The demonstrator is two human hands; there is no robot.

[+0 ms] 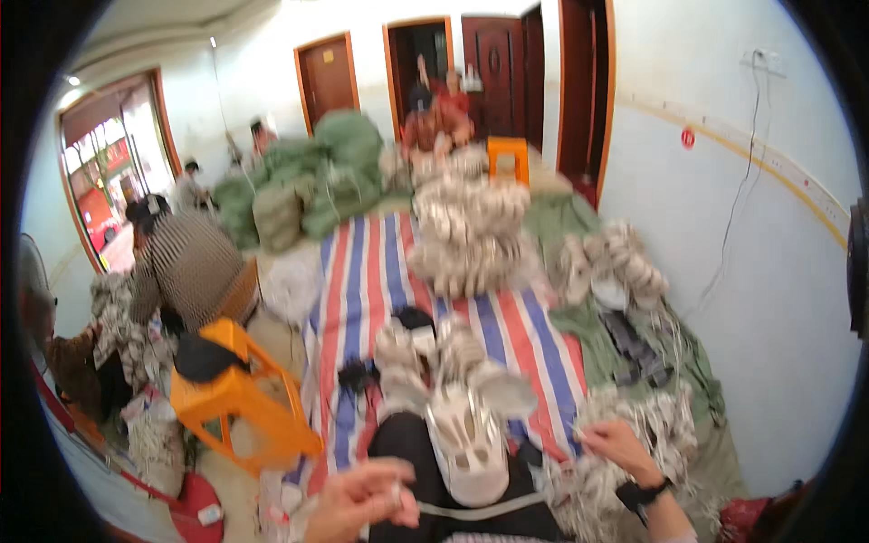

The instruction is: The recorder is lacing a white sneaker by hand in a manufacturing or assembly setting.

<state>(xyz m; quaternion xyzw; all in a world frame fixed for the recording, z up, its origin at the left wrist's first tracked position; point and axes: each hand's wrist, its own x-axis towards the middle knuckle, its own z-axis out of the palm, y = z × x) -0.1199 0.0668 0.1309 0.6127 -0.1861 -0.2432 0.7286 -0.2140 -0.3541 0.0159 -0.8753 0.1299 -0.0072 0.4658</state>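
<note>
A white slotted shell (467,443), rounded at its near end, rests on my lap between my dark-clothed legs. Across the lap, just below it, runs a pale flat strap (484,510). My left hand (362,498) is left of the shell with its fingers bent together; a small whitish bit shows between them, and the strap's left end comes close to it. To the right, my right hand (620,448) pinches its thumb and fingertips together above a heap of pale straps (625,493). Whatever the right fingers hold is too small to name. A dark band circles the right wrist.
Stacked white shells (471,235) stand ahead on a striped sheet (358,271). An orange stool (240,398) with a black cap is at the left, near a seated person (195,267). Green sacks (344,163) and other people are farther back. A wall (724,181) bounds the right.
</note>
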